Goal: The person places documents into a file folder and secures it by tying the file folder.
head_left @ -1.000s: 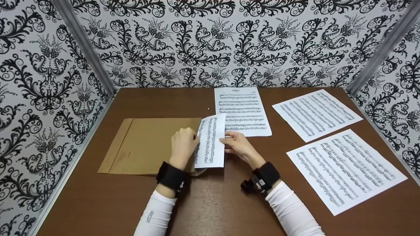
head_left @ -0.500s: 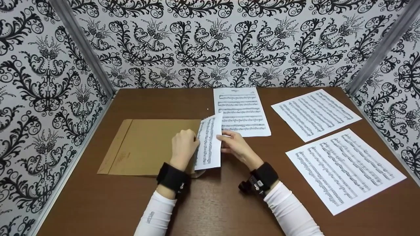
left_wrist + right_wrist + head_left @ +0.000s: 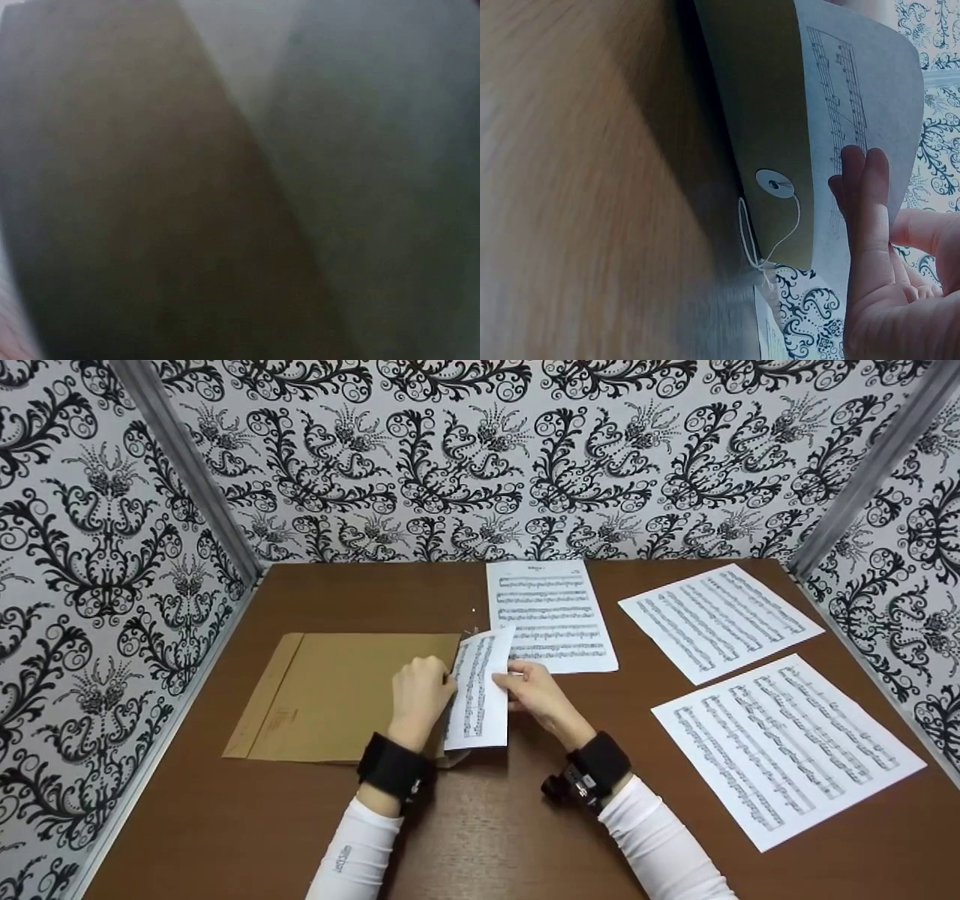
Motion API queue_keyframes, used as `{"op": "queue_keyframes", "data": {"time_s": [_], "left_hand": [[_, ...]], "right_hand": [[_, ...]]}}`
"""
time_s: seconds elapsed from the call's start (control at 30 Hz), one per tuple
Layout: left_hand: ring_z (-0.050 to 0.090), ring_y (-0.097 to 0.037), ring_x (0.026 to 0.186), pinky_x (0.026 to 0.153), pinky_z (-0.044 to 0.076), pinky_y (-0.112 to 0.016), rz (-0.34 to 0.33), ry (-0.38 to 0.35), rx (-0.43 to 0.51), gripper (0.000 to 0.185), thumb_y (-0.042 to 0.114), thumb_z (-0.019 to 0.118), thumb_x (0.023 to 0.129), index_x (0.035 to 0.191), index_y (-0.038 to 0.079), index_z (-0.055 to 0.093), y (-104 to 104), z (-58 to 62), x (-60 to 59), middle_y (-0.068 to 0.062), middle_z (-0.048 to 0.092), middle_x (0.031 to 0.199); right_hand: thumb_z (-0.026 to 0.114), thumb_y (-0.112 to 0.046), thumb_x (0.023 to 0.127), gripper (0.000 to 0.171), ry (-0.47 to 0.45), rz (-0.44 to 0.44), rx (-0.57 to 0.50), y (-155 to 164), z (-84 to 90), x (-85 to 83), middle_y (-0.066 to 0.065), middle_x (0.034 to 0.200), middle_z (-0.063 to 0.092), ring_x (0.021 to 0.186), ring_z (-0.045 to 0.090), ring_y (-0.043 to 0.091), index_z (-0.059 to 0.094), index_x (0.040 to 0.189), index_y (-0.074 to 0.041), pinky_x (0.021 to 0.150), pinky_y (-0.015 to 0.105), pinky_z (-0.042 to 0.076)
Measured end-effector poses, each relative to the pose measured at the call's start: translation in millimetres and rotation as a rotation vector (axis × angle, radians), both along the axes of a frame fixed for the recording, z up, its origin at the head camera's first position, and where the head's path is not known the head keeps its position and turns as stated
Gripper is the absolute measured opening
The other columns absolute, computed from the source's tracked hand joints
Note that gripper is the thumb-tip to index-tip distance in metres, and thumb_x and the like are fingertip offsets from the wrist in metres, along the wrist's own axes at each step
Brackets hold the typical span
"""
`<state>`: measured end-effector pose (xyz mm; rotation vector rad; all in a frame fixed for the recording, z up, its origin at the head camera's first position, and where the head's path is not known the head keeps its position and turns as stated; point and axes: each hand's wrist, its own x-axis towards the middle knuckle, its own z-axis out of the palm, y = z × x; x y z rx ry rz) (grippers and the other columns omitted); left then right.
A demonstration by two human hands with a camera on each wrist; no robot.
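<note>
A brown paper envelope [image 3: 337,694] lies flat on the left half of the brown table [image 3: 487,825]. My left hand [image 3: 420,690] grips its right, open end. A sheet of printed music [image 3: 480,690] sticks out of that opening, partly inside the envelope. My right hand [image 3: 529,694] pinches the sheet's right edge. In the right wrist view the fingers [image 3: 866,202] lie straight against the printed sheet [image 3: 862,82], next to the envelope flap with its round string button [image 3: 774,184]. The left wrist view is a dark blur.
Three more music sheets lie flat: one at the back centre [image 3: 551,615], one at the back right [image 3: 720,619], one at the near right [image 3: 787,742]. Patterned black-and-white walls [image 3: 112,585] close in the table on the left, back and right.
The sheet has slid a little further left into the envelope, and my right hand has followed it leftward. My left hand has stayed at the envelope's opening.
</note>
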<state>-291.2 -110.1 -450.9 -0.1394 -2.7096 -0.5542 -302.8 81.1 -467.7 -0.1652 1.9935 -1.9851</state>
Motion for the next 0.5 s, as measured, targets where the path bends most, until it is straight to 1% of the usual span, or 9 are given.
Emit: {"op": "queue_keyframes", "data": {"time_s": [0.13,0.23,0.33,0.43,0.5], "left_hand": [[0.049,-0.019,0.051,0.051,0.050,-0.040,0.002,0.014,0.002,0.050,0.005,0.070,0.081,0.050,0.019,0.034,-1.4,-0.9,-0.8,-0.006,0.060,0.056],[0.044,-0.017,0.051,0.050,0.047,-0.037,-0.001,0.011,0.009,0.051,0.004,0.070,0.082,0.051,0.020,0.033,-2.0,-1.1,-0.9,-0.002,0.053,0.054],[0.041,-0.015,0.052,0.048,0.040,-0.032,-0.003,0.006,0.009,0.052,0.004,0.069,0.082,0.051,0.020,0.031,-1.6,-0.3,-0.5,0.002,0.047,0.054],[0.037,-0.014,0.052,0.047,0.032,-0.029,-0.003,0.007,0.003,0.053,0.003,0.068,0.082,0.051,0.021,0.029,-0.1,0.8,0.0,0.004,0.038,0.054],[0.035,-0.014,0.053,0.047,0.029,-0.029,-0.004,0.010,0.000,0.054,0.003,0.067,0.081,0.051,0.021,0.027,0.8,1.3,0.1,0.005,0.034,0.054]], "right_hand": [[0.054,-0.006,0.101,0.039,-0.014,-0.015,0.021,0.1,-2.0,0.4,0.021,0.111,0.077,0.077,0.073,0.009,0.058,0.136,0.010,0.065,0.023,0.061],[0.053,-0.006,0.102,0.038,-0.023,-0.011,0.040,-0.2,-4.0,0.5,0.022,0.113,0.076,0.078,0.074,0.010,0.059,0.136,0.009,0.066,0.023,0.061],[0.053,-0.007,0.102,0.037,-0.023,-0.008,0.051,-1.1,-5.4,0.6,0.022,0.115,0.076,0.080,0.074,0.010,0.060,0.136,0.008,0.069,0.024,0.062],[0.054,-0.008,0.102,0.038,-0.006,-0.007,0.034,-2.1,-5.5,0.5,0.019,0.112,0.077,0.081,0.074,0.009,0.059,0.136,0.009,0.071,0.025,0.063],[0.054,-0.008,0.102,0.038,0.004,-0.003,0.020,-3.1,-4.4,1.1,0.017,0.110,0.077,0.081,0.074,0.009,0.058,0.136,0.010,0.072,0.026,0.063]]}}
